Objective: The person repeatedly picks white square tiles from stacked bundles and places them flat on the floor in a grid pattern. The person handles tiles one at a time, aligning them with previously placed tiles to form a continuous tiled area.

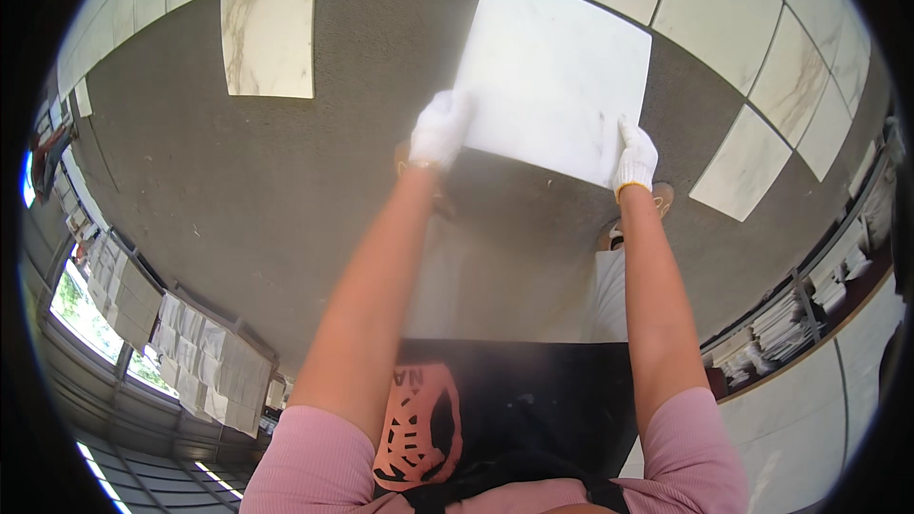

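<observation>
With left hand (443,128) and right hand (636,157) well apart, gloved, clamped on near corners of white tile (552,86), toward far edge of grey floor (257,181), just beside laid marble-look tiles (714,19). Cannot tell whether touching floor. Best to keep both corners level, move evenly without twisting, and spare edges and far corners from knocking laid ones; avoid pinching either hand underneath.

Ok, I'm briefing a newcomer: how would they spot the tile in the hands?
Find the laid tiles, then the grey floor nearer the wearer. The gloved left hand and right hand hold one large tile by its near corners. It looks whitest, with fainter veining than its neighbours.
</observation>
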`<control>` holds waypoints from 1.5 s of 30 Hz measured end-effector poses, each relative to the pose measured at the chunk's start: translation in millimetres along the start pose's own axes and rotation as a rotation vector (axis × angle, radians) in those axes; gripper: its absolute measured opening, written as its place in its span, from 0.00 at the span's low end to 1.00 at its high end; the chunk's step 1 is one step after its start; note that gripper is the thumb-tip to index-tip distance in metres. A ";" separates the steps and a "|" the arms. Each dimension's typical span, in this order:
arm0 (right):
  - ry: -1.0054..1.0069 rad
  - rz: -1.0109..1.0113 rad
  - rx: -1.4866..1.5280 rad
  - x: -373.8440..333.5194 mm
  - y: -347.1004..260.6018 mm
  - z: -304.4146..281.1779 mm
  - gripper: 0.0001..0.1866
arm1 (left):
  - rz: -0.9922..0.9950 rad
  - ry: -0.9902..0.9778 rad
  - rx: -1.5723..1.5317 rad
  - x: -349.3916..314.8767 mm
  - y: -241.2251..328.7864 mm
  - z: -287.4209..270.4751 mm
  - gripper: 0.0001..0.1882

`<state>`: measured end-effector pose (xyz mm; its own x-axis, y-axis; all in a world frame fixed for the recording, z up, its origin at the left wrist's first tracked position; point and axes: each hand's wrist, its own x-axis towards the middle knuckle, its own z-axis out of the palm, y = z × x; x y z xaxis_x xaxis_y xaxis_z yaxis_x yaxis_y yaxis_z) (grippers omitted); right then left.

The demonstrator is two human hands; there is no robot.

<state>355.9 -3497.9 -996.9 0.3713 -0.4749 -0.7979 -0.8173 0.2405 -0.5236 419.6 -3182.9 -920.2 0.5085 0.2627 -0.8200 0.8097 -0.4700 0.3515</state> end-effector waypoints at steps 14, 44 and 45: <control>0.010 -0.056 0.073 25.7 29.1 24.7 0.24 | 0.016 -0.107 0.207 48.5 -32.0 6.0 0.33; -0.206 0.067 0.200 66.1 78.9 20.8 0.29 | 0.095 -0.052 0.458 87.4 -51.4 26.4 0.31; -0.204 0.068 0.219 66.9 80.1 20.5 0.30 | 0.089 -0.048 0.465 87.5 -50.4 27.5 0.31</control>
<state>324.3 -3493.1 -1098.3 0.4175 -0.2770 -0.8654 -0.7375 0.4531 -0.5008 415.3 -3159.4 -1022.1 0.5474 0.1703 -0.8194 0.5408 -0.8192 0.1910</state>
